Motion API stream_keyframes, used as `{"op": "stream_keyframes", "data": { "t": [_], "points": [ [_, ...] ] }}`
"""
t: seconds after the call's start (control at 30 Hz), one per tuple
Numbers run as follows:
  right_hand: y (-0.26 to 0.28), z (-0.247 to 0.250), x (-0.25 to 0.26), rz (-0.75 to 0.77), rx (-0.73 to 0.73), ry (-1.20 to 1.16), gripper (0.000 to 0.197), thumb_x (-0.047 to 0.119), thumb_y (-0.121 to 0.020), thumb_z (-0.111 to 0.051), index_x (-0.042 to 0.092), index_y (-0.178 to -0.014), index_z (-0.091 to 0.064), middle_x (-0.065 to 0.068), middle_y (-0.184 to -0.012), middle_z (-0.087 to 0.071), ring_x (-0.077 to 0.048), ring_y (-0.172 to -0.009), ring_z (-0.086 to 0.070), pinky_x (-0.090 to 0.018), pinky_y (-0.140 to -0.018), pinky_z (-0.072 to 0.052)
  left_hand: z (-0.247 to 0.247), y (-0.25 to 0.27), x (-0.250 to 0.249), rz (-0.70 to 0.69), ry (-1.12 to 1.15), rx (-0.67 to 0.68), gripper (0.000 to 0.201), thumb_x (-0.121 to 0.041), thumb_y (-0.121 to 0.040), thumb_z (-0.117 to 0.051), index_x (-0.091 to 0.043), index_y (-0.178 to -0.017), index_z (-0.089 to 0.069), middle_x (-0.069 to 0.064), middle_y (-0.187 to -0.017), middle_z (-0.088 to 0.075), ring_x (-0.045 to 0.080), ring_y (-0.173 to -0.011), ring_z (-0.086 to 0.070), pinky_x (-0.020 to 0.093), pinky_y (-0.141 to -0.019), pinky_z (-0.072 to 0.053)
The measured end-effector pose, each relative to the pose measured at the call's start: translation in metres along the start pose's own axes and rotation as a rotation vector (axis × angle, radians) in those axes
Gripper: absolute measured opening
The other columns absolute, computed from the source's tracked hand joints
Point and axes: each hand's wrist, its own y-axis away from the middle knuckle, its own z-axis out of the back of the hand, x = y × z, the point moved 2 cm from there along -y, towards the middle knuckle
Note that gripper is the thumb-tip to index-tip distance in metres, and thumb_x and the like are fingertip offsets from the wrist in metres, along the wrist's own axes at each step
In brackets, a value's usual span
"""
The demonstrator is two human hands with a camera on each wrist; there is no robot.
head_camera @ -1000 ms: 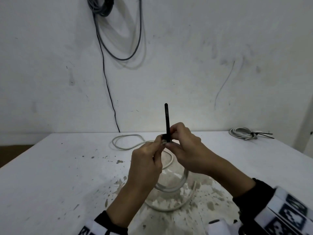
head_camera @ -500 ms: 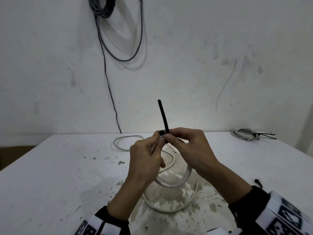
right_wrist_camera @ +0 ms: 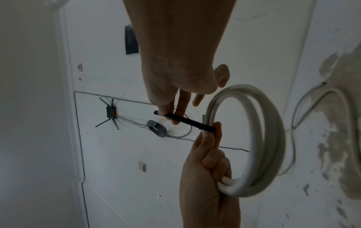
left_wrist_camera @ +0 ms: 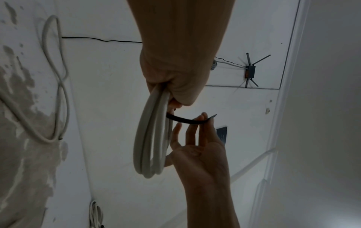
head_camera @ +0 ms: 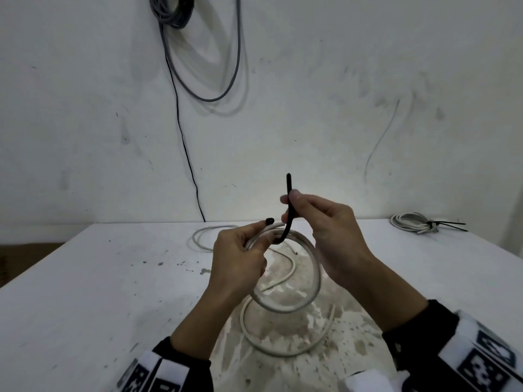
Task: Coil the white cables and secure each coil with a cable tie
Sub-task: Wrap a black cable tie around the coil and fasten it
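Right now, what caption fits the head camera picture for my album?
Left hand holds a white cable coil while right hand pinches a black cable tie.

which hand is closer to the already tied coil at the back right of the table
Right. The right hand, pinching the black cable tie, is on the tied coil's side of the table; the left hand, gripping the white coil, sits farther left.
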Motion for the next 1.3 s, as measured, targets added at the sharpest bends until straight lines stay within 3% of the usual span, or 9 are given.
{"op": "stream_keyframes", "data": {
  "t": [0.13,0.4,0.53,0.67,0.8,0.9,1.0,1.13,1.3],
  "points": [
    [0.002,0.002,-0.006,-0.079,-0.053,0.124,0.027,0.016,-0.085,-0.062,0.005,-0.061,-0.066,-0.002,-0.051,-0.061,-0.006,-0.053,-0.057,-0.004,-0.052,-0.042,0.005,-0.005,-0.005,-0.045,-0.034,-0.031,0.022,-0.003,-0.086,-0.062,-0.017,-0.101,-0.07,-0.012,-0.041,-0.056,0.006,-0.031,-0.032,0.014,-0.037,-0.027],
    [0.006,-0.005,0.0,-0.165,0.023,0.256,0.023,0.01,-0.08,-0.063,0.003,-0.059,-0.068,-0.008,-0.055,-0.06,-0.013,-0.061,-0.056,-0.024,-0.076,-0.038,0.002,0.002,-0.016,-0.174,-0.128,-0.005,0.027,-0.007,-0.086,-0.063,-0.033,-0.086,-0.07,-0.018,-0.037,-0.051,0.004,-0.028,-0.035,0.012,-0.036,-0.03],
    [0.007,-0.005,0.004,-0.22,0.002,0.287,0.022,0.012,-0.081,-0.062,0.006,-0.06,-0.066,-0.002,-0.05,-0.057,-0.005,-0.05,-0.051,-0.021,-0.064,-0.033,0.001,0.003,-0.015,-0.241,-0.184,-0.021,0.034,-0.009,-0.085,-0.064,-0.043,-0.081,-0.067,-0.019,-0.041,-0.054,0.004,-0.03,-0.039,0.012,-0.037,-0.033],
    [0.009,-0.004,0.005,-0.275,-0.007,0.233,0.022,0.009,-0.081,-0.06,0.006,-0.059,-0.061,-0.003,-0.055,-0.058,-0.009,-0.048,-0.049,-0.022,-0.057,-0.034,0.001,0.004,-0.013,-0.348,-0.287,-0.032,0.021,-0.01,-0.085,-0.065,-0.024,-0.098,-0.074,-0.029,-0.05,-0.059,-0.007,-0.04,-0.05,0.006,-0.047,-0.037],
    [0.007,-0.002,0.005,-0.318,-0.016,0.154,0.02,0.007,-0.08,-0.06,0.006,-0.061,-0.06,-0.007,-0.055,-0.055,-0.009,-0.042,-0.049,-0.021,-0.051,-0.038,0.0,0.011,-0.018,-0.576,-0.428,-0.013,0.023,-0.006,-0.084,-0.064,-0.02,-0.099,-0.074,-0.033,-0.051,-0.053,-0.01,-0.047,-0.049,0.002,-0.052,-0.034],
    [0.006,0.0,0.004,-0.279,-0.003,0.191,0.016,0.012,-0.082,-0.065,0.004,-0.068,-0.067,-0.003,-0.053,-0.06,-0.006,-0.049,-0.057,-0.006,-0.04,-0.041,0.0,0.011,-0.02,-0.729,-0.527,-0.003,0.023,0.003,-0.078,-0.065,-0.008,-0.097,-0.074,-0.024,-0.069,-0.058,-0.017,-0.062,-0.052,-0.006,-0.06,-0.031],
    [0.007,0.003,0.007,-0.144,-0.002,0.353,0.02,0.023,-0.075,-0.075,0.006,-0.066,-0.071,-0.004,-0.06,-0.069,-0.005,-0.058,-0.064,-0.003,-0.05,-0.043,0.005,0.008,-0.015,-0.751,-0.526,-0.014,0.025,0.0,-0.078,-0.065,-0.01,-0.099,-0.073,-0.002,-0.076,-0.075,-0.002,-0.068,-0.061,0.002,-0.061,-0.042],
    [0.005,0.007,0.015,-0.206,0.06,0.399,0.015,0.024,-0.075,-0.075,0.01,-0.08,-0.075,0.001,-0.084,-0.074,0.003,-0.079,-0.062,-0.015,-0.068,-0.041,0.006,0.012,-0.013,-0.761,-0.489,0.088,0.024,-0.012,-0.083,-0.06,-0.011,-0.105,-0.071,0.002,-0.085,-0.076,0.01,-0.074,-0.068,0.026,-0.065,-0.052],
    [-0.001,0.012,0.02,-0.417,0.086,0.337,0.001,0.008,-0.076,-0.069,0.008,-0.077,-0.07,0.0,-0.082,-0.069,-0.004,-0.086,-0.059,-0.036,-0.085,-0.032,0.004,0.014,-0.019,-0.788,-0.456,0.189,0.026,-0.012,-0.083,-0.058,-0.009,-0.106,-0.069,0.001,-0.084,-0.076,0.006,-0.073,-0.068,0.022,-0.064,-0.053]
  ]
}}
